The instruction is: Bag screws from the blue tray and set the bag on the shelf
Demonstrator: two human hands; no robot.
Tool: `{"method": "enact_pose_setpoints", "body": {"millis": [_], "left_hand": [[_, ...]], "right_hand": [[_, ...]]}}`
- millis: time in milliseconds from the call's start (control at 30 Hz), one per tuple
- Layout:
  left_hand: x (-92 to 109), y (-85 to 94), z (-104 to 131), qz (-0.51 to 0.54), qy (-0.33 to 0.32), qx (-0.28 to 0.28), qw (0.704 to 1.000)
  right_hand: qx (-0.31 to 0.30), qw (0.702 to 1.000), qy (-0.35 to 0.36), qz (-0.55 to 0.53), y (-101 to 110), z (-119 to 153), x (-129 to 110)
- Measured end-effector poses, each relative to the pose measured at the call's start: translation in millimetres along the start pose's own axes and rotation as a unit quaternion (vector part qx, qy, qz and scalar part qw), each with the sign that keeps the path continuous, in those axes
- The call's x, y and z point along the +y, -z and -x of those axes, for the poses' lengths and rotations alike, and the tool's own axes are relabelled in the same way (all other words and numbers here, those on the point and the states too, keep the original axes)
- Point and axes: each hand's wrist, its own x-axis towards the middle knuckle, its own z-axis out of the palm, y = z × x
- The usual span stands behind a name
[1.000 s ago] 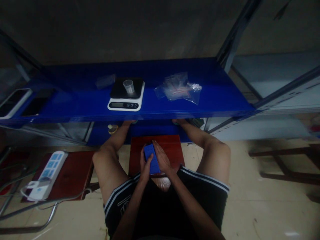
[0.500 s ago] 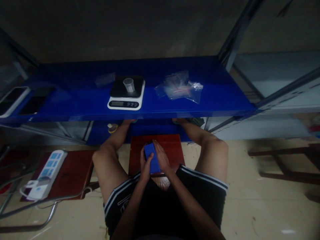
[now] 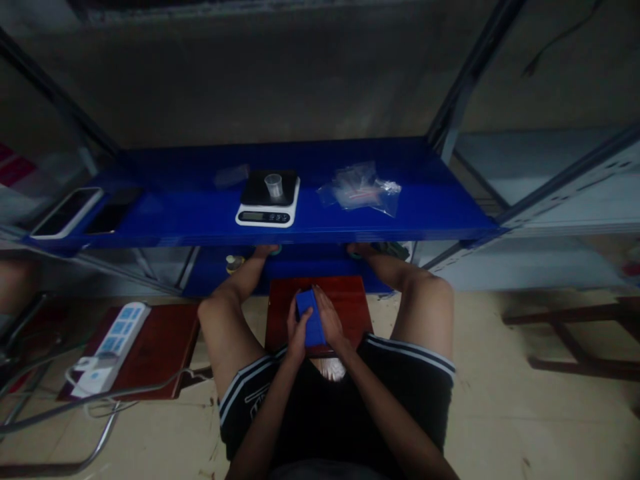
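Observation:
Between my hands, over a small red-brown wooden stool, is a blue phone-sized rectangular object (image 3: 312,321) with a dark left edge. The dim light hides whether it is a phone or a box. My left hand (image 3: 297,328) grips its left side, the thumb lying across its face. Along its right edge presses my right hand (image 3: 330,321), fingers straight and close together. Ahead on the blue shelf (image 3: 200,217), a small clear plastic cup (image 3: 274,185) stands on a black-and-white digital scale (image 3: 266,217). Clear plastic bags (image 3: 363,190) lie in a loose pile to its right.
The wooden stool (image 3: 350,300) stands between my knees. A white tablet-like device (image 3: 67,213) and a dark phone-like slab (image 3: 114,212) lie at the shelf's left end. A power strip (image 3: 115,347) rests on a board at left, near metal tubing. Another wooden stool (image 3: 575,320) is at right.
The view has tilted up and turned slightly left, so the shelf things sit lower and further right. Both hands keep the same grip on the blue object.

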Motion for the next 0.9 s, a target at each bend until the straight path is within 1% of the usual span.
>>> {"method": "enact_pose_setpoints", "body": {"millis": [100, 167, 300, 367, 433, 533, 600, 633, 700, 833, 900], "left_hand": [[1, 1.4, -2, -0.003, -0.006, -0.008, 1.0], [2, 2.4, -3, 0.001, -0.006, -0.01, 1.0], [2, 3.7, -6, 0.01, -0.002, -0.011, 1.0], [2, 3.6, -7, 0.011, -0.001, -0.01, 1.0], [2, 3.0, -7, 0.014, 0.003, -0.008, 1.0], [0, 2.1, -8, 0.025, 0.015, -0.003, 1.0], [-2, 2.2, -8, 0.027, 0.017, 0.003, 0.999], [-4, 2.6, -8, 0.025, 0.017, 0.005, 1.0], [-6, 4.0, -9, 0.018, 0.016, 0.005, 1.0], [-5, 8.7, -10, 0.009, 0.02, -0.012, 1.0], [-2, 10.9, -12, 0.007, 0.019, -0.017, 1.0]], "right_hand": [[0.0, 0.999, 0.009, 0.042, 7, 0, -9], [0.016, 0.997, 0.021, 0.067, 8, 1, -16], [0.093, 0.989, 0.064, 0.1, 3, 4, -29], [0.121, 0.983, 0.083, 0.106, -1, 4, -32], [0.123, 0.982, 0.094, 0.11, -1, 3, -32], [0.093, 0.983, 0.104, 0.12, 0, 2, -30], [0.075, 0.982, 0.121, 0.128, -8, 8, -32], [0.071, 0.98, 0.131, 0.132, -17, 14, -34], [0.085, 0.975, 0.149, 0.141, -47, 34, -42], [0.062, 0.973, 0.169, 0.146, -133, 94, -62], [0.047, 0.972, 0.173, 0.153, -169, 119, -69]]}}
